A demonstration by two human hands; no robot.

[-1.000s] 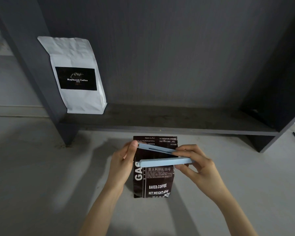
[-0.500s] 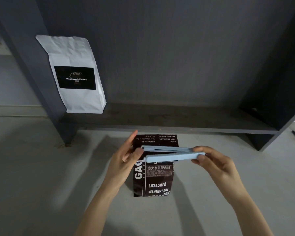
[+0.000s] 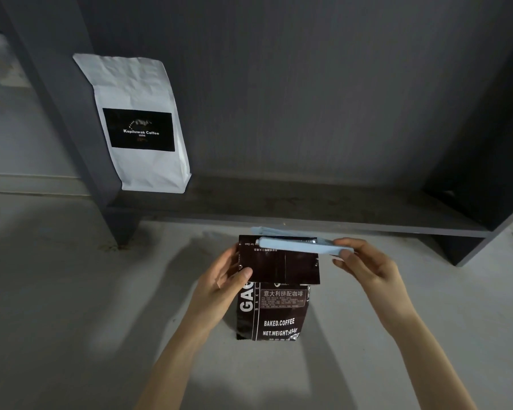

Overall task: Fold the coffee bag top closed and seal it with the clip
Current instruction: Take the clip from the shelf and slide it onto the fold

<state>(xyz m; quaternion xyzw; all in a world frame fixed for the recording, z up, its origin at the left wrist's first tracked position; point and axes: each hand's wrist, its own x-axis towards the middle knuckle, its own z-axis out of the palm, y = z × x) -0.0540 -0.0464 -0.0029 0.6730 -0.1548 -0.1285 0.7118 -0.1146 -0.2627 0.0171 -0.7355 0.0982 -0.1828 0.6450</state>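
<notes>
- Our right hand (image 3: 367, 266) pinches one end of the long pale-blue plastic clip (image 3: 301, 245), which lies across the folded top edge.
- Our left hand (image 3: 224, 278) grips the dark brown foil coffee bag (image 3: 274, 309) — upright on the grey floor (image 3: 71, 306), printed "BAKED.COFFEE", "NET.WEIGHT:454g".
- On the dark shelf (image 3: 308, 202) stands a white paper pouch (image 3: 139, 122) labelled "Kopiluwak Coffee".

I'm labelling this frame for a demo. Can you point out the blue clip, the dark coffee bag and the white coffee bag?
blue clip (image 3: 296, 245): head view, middle of its front bar.
dark coffee bag (image 3: 279, 318): head view, printed front panel below the fold.
white coffee bag (image 3: 131, 84): head view, plain upper part above its black label.
</notes>
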